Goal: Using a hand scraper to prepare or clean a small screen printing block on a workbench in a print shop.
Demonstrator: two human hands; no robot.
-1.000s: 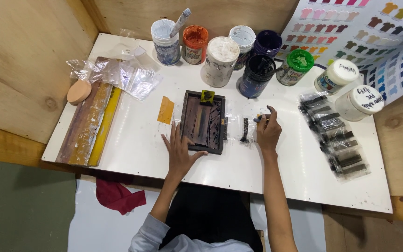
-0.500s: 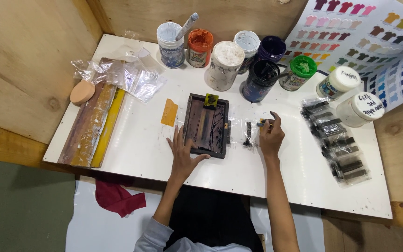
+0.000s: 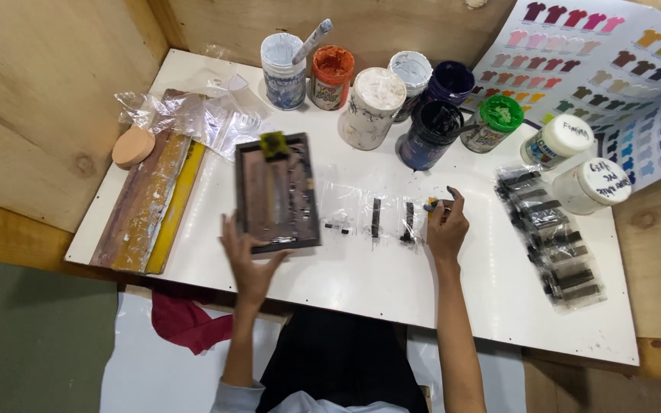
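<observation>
Fingers of the left hand spread under the near edge of a dark rectangular printing frame, tilting it up off the white table set between plywood walls. Beside it lies a clear plastic strip with short black bars. Fingertips of the right hand pinch the strip's end, near paint-smeared tubs.

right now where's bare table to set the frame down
Bare patches: the near edge below the clear strip, and the far left corner beside the jars. Crowded: the jar row, the squeegee at left, the packets at right.
</observation>
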